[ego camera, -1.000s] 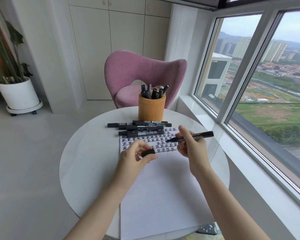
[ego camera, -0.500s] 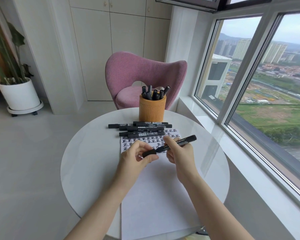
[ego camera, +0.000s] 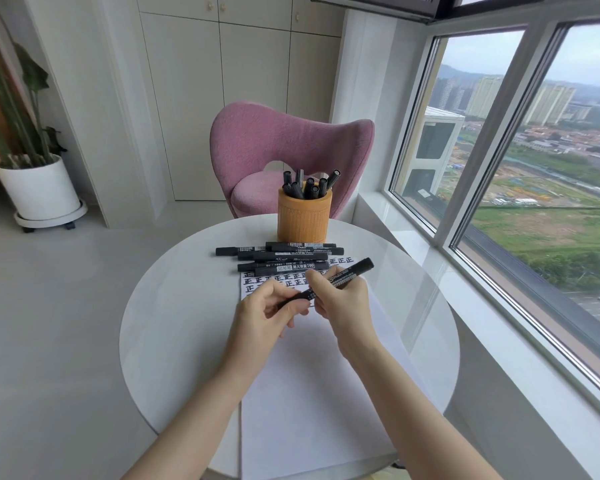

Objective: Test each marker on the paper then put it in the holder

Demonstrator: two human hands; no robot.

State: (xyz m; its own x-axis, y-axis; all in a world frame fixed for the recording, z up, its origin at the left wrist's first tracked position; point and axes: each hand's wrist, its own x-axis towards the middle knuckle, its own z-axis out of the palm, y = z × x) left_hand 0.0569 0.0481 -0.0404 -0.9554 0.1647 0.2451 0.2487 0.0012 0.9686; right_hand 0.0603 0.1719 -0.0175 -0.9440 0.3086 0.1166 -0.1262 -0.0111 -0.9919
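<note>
The black marker with a white printed label is held in the air between both hands, just above the written-on end of the white sheet of paper. The right hand curls its fingers round the barrel, and the free end slants up and away beyond them. The left hand pinches the near end, the black cap, between thumb and fingertips. One hand steadies while the other presses, so this reads as capping (whether the cap is fully seated I cannot tell). Just beyond the fingers, the loose black markers lie on the round white tabletop, within easy reach. Past them stands the orange cylindrical holder, which already has several in it and is probably where this one goes.
</note>
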